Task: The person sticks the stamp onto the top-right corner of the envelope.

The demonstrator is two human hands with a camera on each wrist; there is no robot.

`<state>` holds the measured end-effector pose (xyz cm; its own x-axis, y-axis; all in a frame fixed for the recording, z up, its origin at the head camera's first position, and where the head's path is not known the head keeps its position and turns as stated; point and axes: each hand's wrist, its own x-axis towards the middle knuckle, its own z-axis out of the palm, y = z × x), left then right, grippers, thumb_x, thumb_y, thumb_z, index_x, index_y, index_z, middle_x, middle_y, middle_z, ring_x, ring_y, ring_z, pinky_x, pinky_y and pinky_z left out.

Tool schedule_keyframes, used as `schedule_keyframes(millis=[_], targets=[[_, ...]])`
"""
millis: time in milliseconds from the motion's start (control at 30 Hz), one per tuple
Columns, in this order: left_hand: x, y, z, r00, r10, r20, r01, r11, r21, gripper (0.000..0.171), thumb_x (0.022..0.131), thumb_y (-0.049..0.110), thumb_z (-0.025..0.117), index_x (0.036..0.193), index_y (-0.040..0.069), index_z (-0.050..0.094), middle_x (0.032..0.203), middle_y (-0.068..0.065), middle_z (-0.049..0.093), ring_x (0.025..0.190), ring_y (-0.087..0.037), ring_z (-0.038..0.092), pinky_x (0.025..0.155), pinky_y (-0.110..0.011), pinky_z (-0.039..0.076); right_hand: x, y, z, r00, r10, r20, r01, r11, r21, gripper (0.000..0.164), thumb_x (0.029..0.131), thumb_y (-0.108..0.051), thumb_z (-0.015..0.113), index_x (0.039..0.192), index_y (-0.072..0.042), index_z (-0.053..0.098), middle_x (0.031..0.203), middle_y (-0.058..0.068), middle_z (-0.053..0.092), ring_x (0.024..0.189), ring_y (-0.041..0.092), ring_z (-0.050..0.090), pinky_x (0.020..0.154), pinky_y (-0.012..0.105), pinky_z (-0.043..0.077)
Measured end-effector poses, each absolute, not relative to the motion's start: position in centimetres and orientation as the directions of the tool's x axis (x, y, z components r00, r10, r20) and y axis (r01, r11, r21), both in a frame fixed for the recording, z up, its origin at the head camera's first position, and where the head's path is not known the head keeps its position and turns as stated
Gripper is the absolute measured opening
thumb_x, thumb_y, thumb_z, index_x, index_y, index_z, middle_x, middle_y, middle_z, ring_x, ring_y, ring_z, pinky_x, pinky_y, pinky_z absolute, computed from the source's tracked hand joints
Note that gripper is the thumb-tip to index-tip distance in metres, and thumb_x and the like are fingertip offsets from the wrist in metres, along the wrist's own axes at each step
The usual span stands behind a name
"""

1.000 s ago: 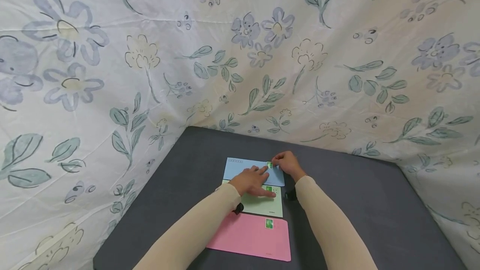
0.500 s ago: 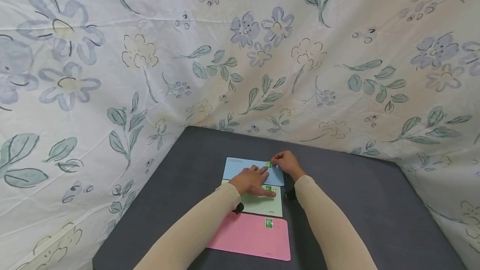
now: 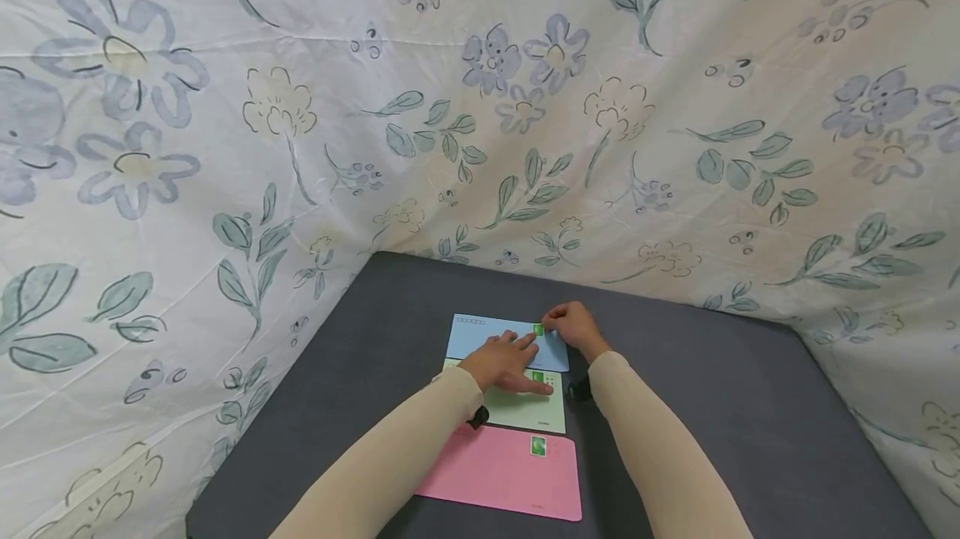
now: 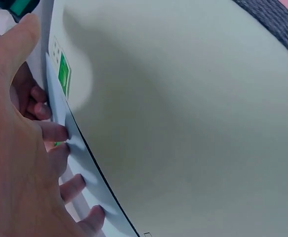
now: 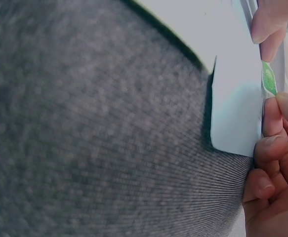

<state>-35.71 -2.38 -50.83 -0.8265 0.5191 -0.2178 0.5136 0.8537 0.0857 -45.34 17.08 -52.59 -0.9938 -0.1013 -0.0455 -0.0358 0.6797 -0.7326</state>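
In the head view my left hand (image 3: 504,362) lies spread over a blue envelope (image 3: 468,345), fingertips resting on it and thumb over the light green envelope (image 3: 525,416) below. At the blue envelope's upper right corner is a small green postage stamp (image 3: 538,329). My right hand (image 3: 573,325) pinches the edge of this stamp between thumb and forefinger. The right wrist view shows the stamp (image 5: 269,79) slightly bent, with the other right fingers curled beside the envelope. In the left wrist view several left fingertips press the blue envelope (image 4: 92,168).
Nearest me lies a pink envelope (image 3: 510,481) with its own green stamp (image 3: 537,446). The green envelope also bears a stamp (image 3: 537,376). All lie on a dark grey table (image 3: 712,406); a floral cloth (image 3: 480,147) hangs behind and beside it.
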Motion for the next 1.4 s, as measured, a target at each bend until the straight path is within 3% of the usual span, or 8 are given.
schedule_keyframes(millis=[233,700,1033,1400], targets=[[-35.52,-2.43,-50.95,-0.829,0.513,-0.222,0.504,0.858,0.103,0.100,0.096,0.088,0.043,0.172,0.023,0.034,0.180,0.005,0.019,0.164,-0.029,0.022,0.129,-0.049,0.026,-45.52,17.14,-53.33,-0.997,-0.066,-0.041,-0.014,0.667,-0.745,0.015,0.104,-0.012,0.072,0.112,-0.002,0.079,0.113,0.014,0.074,0.100,0.030,0.063,0.087,0.045,0.053],[-35.71,-2.37,-50.70,-0.829,0.514,-0.220,0.505,0.857,0.102,0.101,0.096,0.088,0.044,0.172,0.022,0.034,0.180,0.005,0.018,0.164,-0.030,0.021,0.129,-0.049,0.026,-45.56,16.96,-53.07,-0.998,-0.060,-0.015,-0.031,0.694,-0.720,0.013,0.104,-0.014,0.070,0.107,-0.003,0.075,0.106,0.014,0.072,0.092,0.029,0.061,0.080,0.042,0.051],[-35.68,-2.65,-50.85,-0.822,0.518,-0.235,0.503,0.855,0.124,0.101,0.097,0.088,0.044,0.173,0.022,0.032,0.181,0.005,0.016,0.164,-0.031,0.019,0.130,-0.050,0.023,-45.37,16.65,-53.11,-0.998,-0.068,-0.018,-0.038,0.736,-0.676,0.006,0.101,-0.012,0.076,0.098,-0.006,0.077,0.100,0.011,0.070,0.094,0.030,0.061,0.083,0.043,0.051],[-35.64,-2.81,-51.12,-0.822,0.521,-0.232,0.501,0.854,0.140,0.103,0.097,0.088,0.044,0.173,0.021,0.031,0.181,0.005,0.015,0.165,-0.030,0.017,0.131,-0.048,0.020,-45.26,16.35,-53.20,-0.998,-0.055,-0.014,-0.032,0.746,-0.665,0.009,0.100,-0.013,0.077,0.093,-0.006,0.078,0.094,0.010,0.070,0.089,0.029,0.062,0.079,0.042,0.051]])
